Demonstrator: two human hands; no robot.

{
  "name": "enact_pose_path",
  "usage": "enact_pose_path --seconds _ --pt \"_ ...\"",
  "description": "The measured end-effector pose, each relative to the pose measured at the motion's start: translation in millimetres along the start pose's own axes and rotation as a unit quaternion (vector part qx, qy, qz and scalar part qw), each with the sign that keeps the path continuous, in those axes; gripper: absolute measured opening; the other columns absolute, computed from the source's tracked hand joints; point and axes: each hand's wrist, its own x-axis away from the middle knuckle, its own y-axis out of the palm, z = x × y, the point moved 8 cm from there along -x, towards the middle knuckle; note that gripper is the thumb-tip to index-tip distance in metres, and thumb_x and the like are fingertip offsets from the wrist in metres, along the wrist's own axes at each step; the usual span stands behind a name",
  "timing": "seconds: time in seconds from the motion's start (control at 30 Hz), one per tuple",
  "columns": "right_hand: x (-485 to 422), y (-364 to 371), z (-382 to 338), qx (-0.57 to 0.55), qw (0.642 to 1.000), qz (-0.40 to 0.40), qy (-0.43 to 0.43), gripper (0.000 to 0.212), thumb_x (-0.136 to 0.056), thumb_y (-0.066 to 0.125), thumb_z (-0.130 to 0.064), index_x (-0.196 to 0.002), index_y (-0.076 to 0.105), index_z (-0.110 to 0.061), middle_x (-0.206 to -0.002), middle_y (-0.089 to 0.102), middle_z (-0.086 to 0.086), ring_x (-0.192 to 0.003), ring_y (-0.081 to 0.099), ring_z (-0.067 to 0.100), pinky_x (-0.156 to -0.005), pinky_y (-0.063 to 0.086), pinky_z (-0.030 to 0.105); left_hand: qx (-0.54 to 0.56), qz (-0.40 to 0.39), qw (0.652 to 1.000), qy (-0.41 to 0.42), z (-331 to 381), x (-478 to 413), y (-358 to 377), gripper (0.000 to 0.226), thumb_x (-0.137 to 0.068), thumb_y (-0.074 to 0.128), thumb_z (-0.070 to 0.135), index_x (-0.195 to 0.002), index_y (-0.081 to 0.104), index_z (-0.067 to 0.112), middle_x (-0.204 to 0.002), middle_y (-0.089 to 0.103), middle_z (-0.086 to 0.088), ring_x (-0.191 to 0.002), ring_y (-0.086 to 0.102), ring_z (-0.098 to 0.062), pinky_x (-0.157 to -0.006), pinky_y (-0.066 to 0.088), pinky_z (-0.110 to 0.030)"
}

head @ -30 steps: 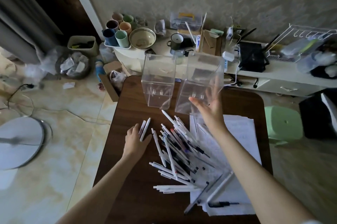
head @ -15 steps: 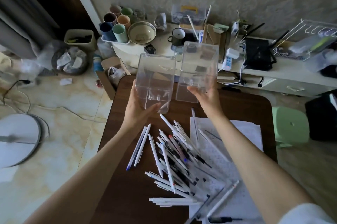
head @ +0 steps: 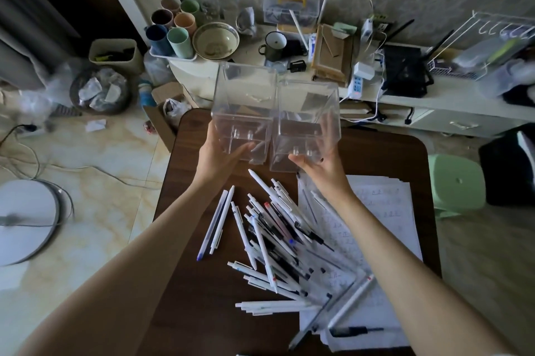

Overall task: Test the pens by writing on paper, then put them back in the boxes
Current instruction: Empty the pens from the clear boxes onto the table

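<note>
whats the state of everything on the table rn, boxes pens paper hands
left box: upright, empty, open at the top, gripped by the left hand
right box: upright, empty, open at the top, gripped by the right hand
pens: loose heap on the table, partly over the paper, none boxed
two pens: lying side by side, left of the heap
paper: flat, written on
</note>
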Motion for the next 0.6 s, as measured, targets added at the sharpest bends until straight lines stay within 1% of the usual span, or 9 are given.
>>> enact_pose_path --seconds 0.07,0.13,0.23,0.27,0.33,0.4,0.47,0.53,0.6 --pt "0.6 -0.6 0.8 0.001 1.0 -0.003 -0.004 0.102 -0.069 0.074 -0.05 -0.141 0.002 -0.052 -0.136 0.015 -0.052 -0.141 0.021 0.0 -0.114 0.026 0.053 -0.002 0.003 1.0 0.005 0.1 -1.1 2.6 0.074 -0.07 0.078 0.032 -0.132 0.038 0.022 -0.101 0.054 0.029 -0.091 0.062 -0.002 -0.086 0.053 -0.04" --pt "1.5 -0.1 2.0 -0.003 1.0 -0.006 0.008 0.099 -0.068 0.074 -0.048 -0.138 0.004 -0.056 -0.128 0.018 -0.058 -0.14 0.025 0.006 -0.113 0.028 0.052 0.002 0.009 1.0 0.012 -2.4 -1.8 2.6 0.068 -0.076 0.075 0.019 -0.132 0.038 0.019 -0.097 0.052 0.03 -0.081 0.06 0.009 -0.08 0.053 -0.03" --pt "0.7 2.7 4.0 -0.015 0.999 -0.021 0.037 0.099 -0.067 0.075 -0.05 -0.131 0.002 -0.064 -0.122 0.019 -0.061 -0.137 0.027 0.009 -0.113 0.029 0.052 0.032 -0.016 0.999 0.006 -4.6 -3.9 3.4 0.064 -0.078 0.073 0.015 -0.132 0.039 0.02 -0.106 0.059 0.022 -0.089 0.063 0.005 -0.082 0.052 -0.031" --pt "1.1 3.0 5.1 -0.013 0.998 -0.026 0.047 0.103 -0.065 0.076 -0.054 -0.133 -0.001 -0.065 -0.13 0.018 -0.056 -0.14 0.025 0.011 -0.113 0.028 0.052 0.038 -0.033 0.999 -0.006 -8.6 -5.9 2.6 0.069 -0.077 0.075 0.021 -0.134 0.037 0.018 -0.115 0.06 0.012 -0.098 0.062 -0.004 -0.087 0.05 -0.035" --pt "5.5 2.7 13.5 0.007 0.997 -0.041 0.067 0.116 -0.064 0.076 -0.057 -0.138 -0.013 -0.058 -0.154 0.008 -0.027 -0.145 0.015 0.015 -0.116 0.02 0.052 0.054 -0.051 0.997 -0.035 -20.5 -7.2 -1.4 0.096 -0.065 0.082 0.038 -0.141 0.027 0.014 -0.127 0.056 -0.008 -0.111 0.058 -0.02 -0.092 0.048 -0.041" --pt "23.7 1.6 30.5 0.041 0.99 -0.052 0.122 0.118 -0.069 0.075 -0.052 -0.144 -0.016 -0.045 -0.159 -0.005 -0.011 -0.146 0.007 0.014 -0.117 0.014 0.046 -0.018 -0.04 0.998 -0.038 -41.9 -4.0 -6.6 0.102 -0.063 0.08 0.049 -0.141 0.028 0.01 -0.12 0.058 -0.006 -0.108 0.06 -0.02 -0.088 0.051 -0.038" --pt "53.1 -1.3 45.9 0.066 0.983 -0.043 0.165 0.1 -0.079 0.069 -0.045 -0.15 -0.001 -0.033 -0.159 -0.001 -0.008 -0.145 0.008 0.012 -0.116 0.015 0.04 -0.168 -0.036 0.985 -0.029 -58.3 16.5 -7.2 0.083 -0.071 0.067 0.063 -0.13 0.047 0.009 -0.115 0.059 -0.002 -0.104 0.059 -0.016 -0.086 0.05 -0.032" --pt "85.2 -3.6 55.7 0.143 0.979 -0.017 0.145 0.07 -0.089 0.059 -0.042 -0.147 0.026 -0.021 -0.158 0.016 0.0 -0.144 0.017 0.014 -0.116 0.021 0.039 -0.249 -0.061 0.967 0.0 -63.1 56.9 8.3 0.06 -0.08 0.066 0.047 -0.127 0.053 0.012 -0.125 0.054 -0.007 -0.114 0.053 -0.02 -0.097 0.042 -0.033" --pt "116.9 -1.8 67.0 0.265 0.957 0.004 0.113 0.054 -0.093 0.046 -0.05 -0.138 0.044 -0.019 -0.153 0.031 0.004 -0.143 0.023 0.018 -0.114 0.026 0.047 -0.301 -0.095 0.946 0.066 -69.3 103.2 35.0 0.053 -0.087 0.063 0.036 -0.134 0.048 0.015 -0.14 0.043 -0.008 -0.13 0.039 -0.023 -0.109 0.028 -0.038"
